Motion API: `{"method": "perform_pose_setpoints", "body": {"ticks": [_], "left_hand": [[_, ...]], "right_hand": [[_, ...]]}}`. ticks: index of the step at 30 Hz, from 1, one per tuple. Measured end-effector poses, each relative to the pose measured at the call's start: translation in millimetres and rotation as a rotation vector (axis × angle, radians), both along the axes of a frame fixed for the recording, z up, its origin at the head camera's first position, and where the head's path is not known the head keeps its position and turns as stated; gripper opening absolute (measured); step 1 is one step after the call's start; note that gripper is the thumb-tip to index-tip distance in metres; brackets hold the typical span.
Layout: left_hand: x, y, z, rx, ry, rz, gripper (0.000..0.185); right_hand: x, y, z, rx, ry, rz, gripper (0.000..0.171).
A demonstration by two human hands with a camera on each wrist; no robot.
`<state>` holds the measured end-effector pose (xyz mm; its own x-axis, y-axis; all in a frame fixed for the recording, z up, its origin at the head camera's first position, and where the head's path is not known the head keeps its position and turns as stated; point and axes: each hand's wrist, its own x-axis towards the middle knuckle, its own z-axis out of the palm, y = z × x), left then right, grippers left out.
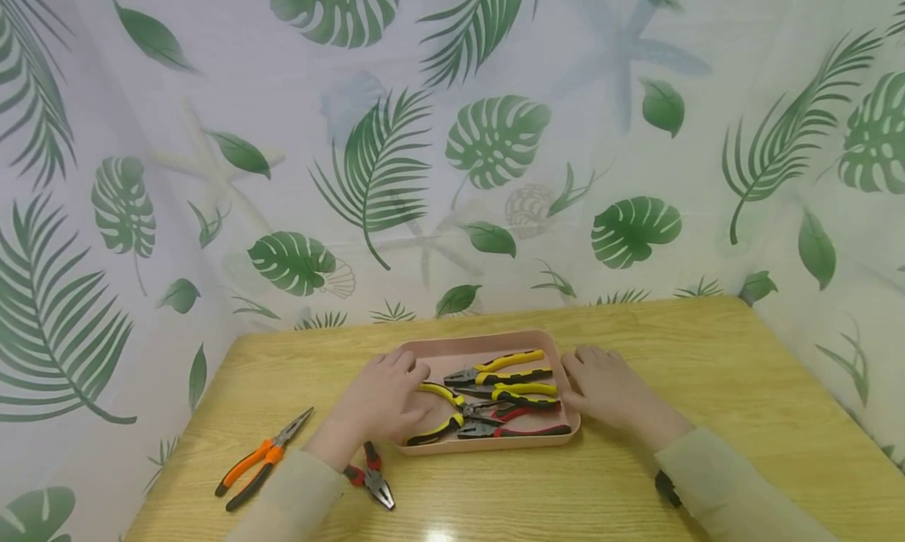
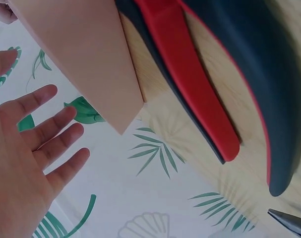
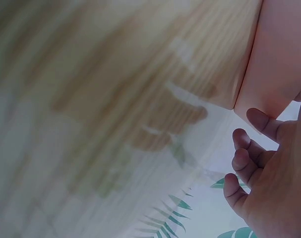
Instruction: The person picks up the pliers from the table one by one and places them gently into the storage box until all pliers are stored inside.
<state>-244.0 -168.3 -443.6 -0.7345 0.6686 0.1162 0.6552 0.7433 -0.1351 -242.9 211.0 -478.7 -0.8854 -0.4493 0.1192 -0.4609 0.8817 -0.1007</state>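
Note:
A pink tray point(image 1: 434, 361) lies on the table with several pliers in it. My left hand point(image 1: 382, 397) is over its left end, beside yellow-and-black pliers point(image 1: 452, 404); in the left wrist view its fingers point(image 2: 51, 131) are spread apart next to the tray wall point(image 2: 86, 59). At the tray's right end is my right hand point(image 1: 611, 389), its fingers loosely bent by the wall point(image 3: 279, 49); whether they touch it I cannot tell. Inside, combination pliers point(image 1: 512, 361) with yellow handles lie above long-nose pliers point(image 1: 526, 393) and red-handled pliers point(image 1: 533, 430).
Orange-handled long-nose pliers point(image 1: 265, 457) lie on the wooden table point(image 1: 523, 495) left of my left forearm. Red-and-black pliers point(image 1: 372, 479) lie in front of the tray, partly behind that wrist. A leaf-patterned cloth point(image 1: 495, 236) hangs behind the table.

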Motion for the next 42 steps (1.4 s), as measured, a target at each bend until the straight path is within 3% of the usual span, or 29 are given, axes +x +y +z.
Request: {"method": "perform_pose_setpoints", "body": {"ticks": [10,42], "left_hand": [[2.1,-11,4.1,-0.078,0.019,0.023,0.035],[17.3,-44,3.2,0.002,-0.067,0.162,0.042]], "right_hand": [[-1.7,0,-2.5,0.002,0.002,0.01,0.022],[-0.6,1,-2.7,-0.003,0.003,-0.01,0.02]]}}
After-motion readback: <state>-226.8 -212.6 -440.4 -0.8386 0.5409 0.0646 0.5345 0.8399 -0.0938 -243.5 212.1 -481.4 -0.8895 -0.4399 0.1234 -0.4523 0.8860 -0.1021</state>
